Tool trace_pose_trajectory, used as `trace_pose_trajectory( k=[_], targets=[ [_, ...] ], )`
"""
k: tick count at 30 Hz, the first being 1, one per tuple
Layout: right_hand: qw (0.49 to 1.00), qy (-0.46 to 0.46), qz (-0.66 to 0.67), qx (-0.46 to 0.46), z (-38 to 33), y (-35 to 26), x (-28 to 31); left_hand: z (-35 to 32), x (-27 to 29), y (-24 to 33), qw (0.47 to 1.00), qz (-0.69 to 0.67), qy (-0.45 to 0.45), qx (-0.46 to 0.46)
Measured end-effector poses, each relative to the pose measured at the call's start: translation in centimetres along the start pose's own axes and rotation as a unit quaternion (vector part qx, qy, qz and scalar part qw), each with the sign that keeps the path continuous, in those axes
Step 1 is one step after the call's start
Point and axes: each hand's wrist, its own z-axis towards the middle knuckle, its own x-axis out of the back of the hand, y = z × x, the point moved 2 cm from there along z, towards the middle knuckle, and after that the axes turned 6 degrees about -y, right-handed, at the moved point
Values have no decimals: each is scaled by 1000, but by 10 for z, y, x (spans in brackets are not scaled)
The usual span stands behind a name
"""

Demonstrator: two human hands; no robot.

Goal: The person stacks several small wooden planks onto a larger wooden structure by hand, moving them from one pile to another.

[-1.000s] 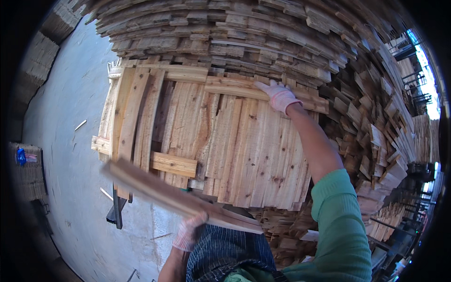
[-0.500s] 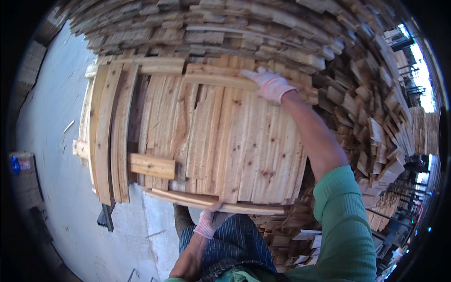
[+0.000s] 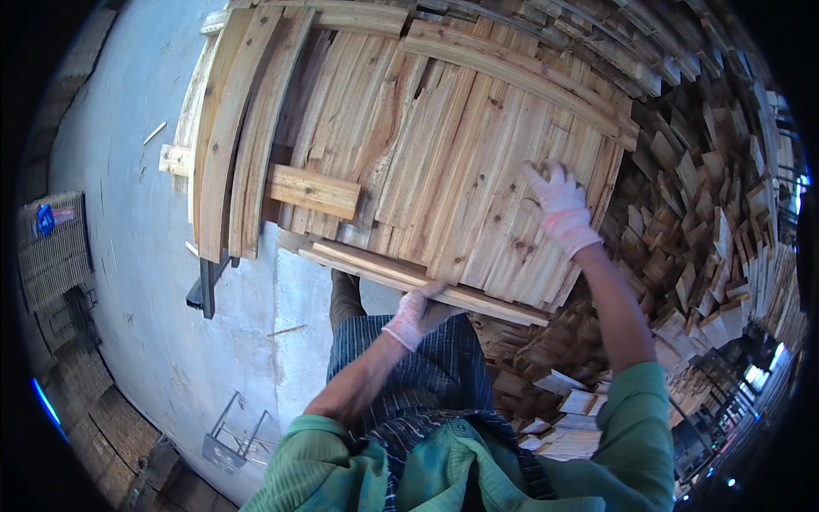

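Observation:
In front of me lies a layer of narrow wooden planks (image 3: 461, 171) set side by side. At its near edge my left hand (image 3: 418, 314), in a pale pink-and-white glove, is closed around a long wooden strip (image 3: 503, 309). The gloved right hand (image 3: 559, 203) is over the right part of the planks, fingers apart and holding nothing; whether it touches them I cannot tell. A thicker board (image 3: 520, 72) lies along the far edge. Several long boards (image 3: 243, 128) rest across the left end, over a short crosspiece (image 3: 316, 189).
Stacked timber (image 3: 691, 205) crowds the right side and the far side. Grey concrete floor (image 3: 136, 247) stretches to the left, with a metal frame (image 3: 235, 439) on it. A dark metal support (image 3: 209, 286) juts out below the left boards. A ribbed stack (image 3: 55, 256) stands at far left.
My right hand has left the far board and come back toward me over the planks. The left hand stays on the near strip. The view has shifted, showing more of my body.

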Motion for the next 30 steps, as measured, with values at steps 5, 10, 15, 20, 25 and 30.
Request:
trace_pose_trajectory(
  k=[5,10,15,20,25,30],
  targets=[
    [994,8,81,67,-21,-15,-3,-20,0,-2,999,38,10,19],
    [861,-295,349,225,-151,-96,-17,-84,-72,-35,982,162,-76,61],
    [958,-102,214,163,-170,-66,-33,-62,-104,-36,796,599,37,76],
    [984,112,-39,133,-123,-29,-87,-81,-75,7,695,705,46,-137],
    [992,33,-4,119,-108,-44,-78,-146,-74,137,631,669,137,-369],
    [992,33,-6,119,-90,-72,-74,-197,-106,292,299,768,252,-508]
  ],
)
